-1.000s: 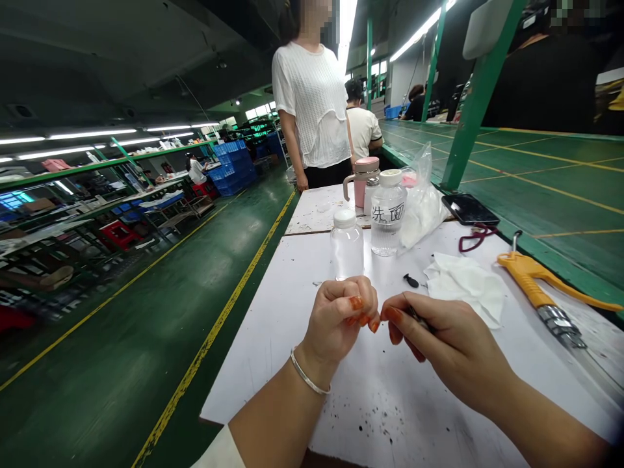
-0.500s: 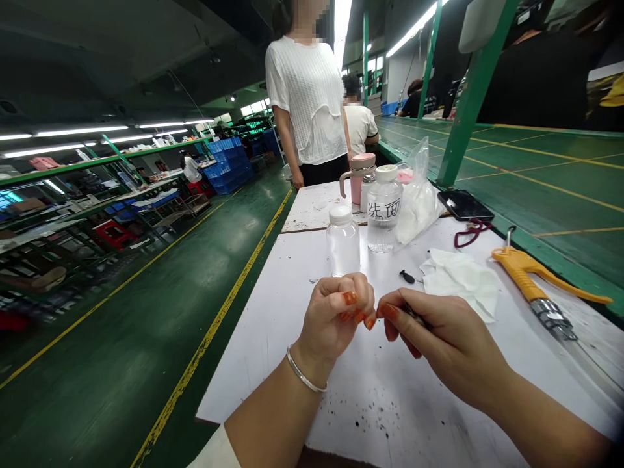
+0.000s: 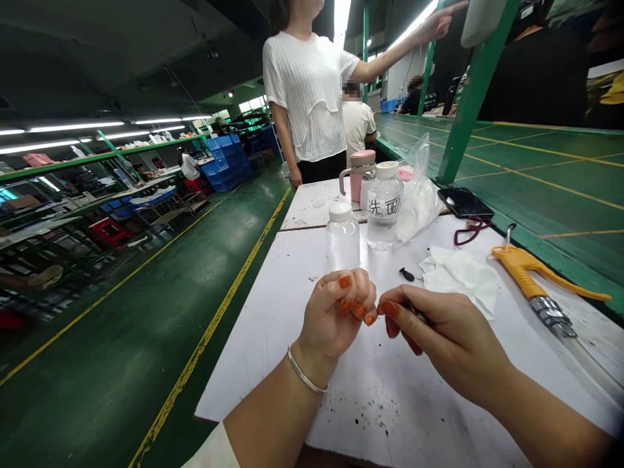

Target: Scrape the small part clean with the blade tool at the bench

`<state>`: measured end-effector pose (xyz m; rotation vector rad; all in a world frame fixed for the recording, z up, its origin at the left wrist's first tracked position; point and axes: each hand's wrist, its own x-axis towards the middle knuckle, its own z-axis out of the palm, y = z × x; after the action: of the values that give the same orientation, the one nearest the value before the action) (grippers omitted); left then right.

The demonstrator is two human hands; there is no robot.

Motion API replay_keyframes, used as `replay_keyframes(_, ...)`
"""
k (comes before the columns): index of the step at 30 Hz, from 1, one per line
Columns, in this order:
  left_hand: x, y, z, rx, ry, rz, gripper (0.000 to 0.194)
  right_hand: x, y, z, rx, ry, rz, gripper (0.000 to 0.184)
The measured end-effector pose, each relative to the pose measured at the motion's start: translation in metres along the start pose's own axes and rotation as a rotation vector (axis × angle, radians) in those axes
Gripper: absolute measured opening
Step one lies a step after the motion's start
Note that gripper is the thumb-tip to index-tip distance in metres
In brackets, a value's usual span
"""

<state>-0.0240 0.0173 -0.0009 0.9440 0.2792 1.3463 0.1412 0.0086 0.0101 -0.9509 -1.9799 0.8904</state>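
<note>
My left hand is curled into a loose fist above the white table, its orange-painted fingertips pinched together. My right hand meets it fingertip to fingertip and pinches a thin dark tool whose end shows behind the fingers. What sits between the two pinches is too small to make out. A silver bracelet rings my left wrist. A small black part lies on the table just beyond my hands, next to a crumpled white cloth.
Two clear bottles, a pink mug and a plastic bag stand at the back. A yellow-handled air gun and a phone lie right. A person in white stands at the table's far end, arm raised.
The standing person has raised an arm and points to the right. My hands have stayed together, with my left fingers shifting slightly.
</note>
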Motion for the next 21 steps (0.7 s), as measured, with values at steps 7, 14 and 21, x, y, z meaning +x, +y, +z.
replay_keyframes(7, -0.0003, 0.0002, 0.0017, 0.012, 0.05, -0.039, 0.049, -0.0008, -0.0005, -0.0003, -0.001, 0.01, -0.007, 0.032)
replay_keyframes(14, -0.0005, -0.0021, 0.0017, -0.034, 0.063, -0.042, 0.05, -0.0015, 0.0001, -0.0001, -0.003, 0.007, 0.004, 0.03)
replay_keyframes(21, -0.0006, -0.0054, 0.0012, -0.077, 0.084, -0.048, 0.047, -0.0014, -0.0005, 0.0001, 0.016, 0.01, 0.0, 0.028)
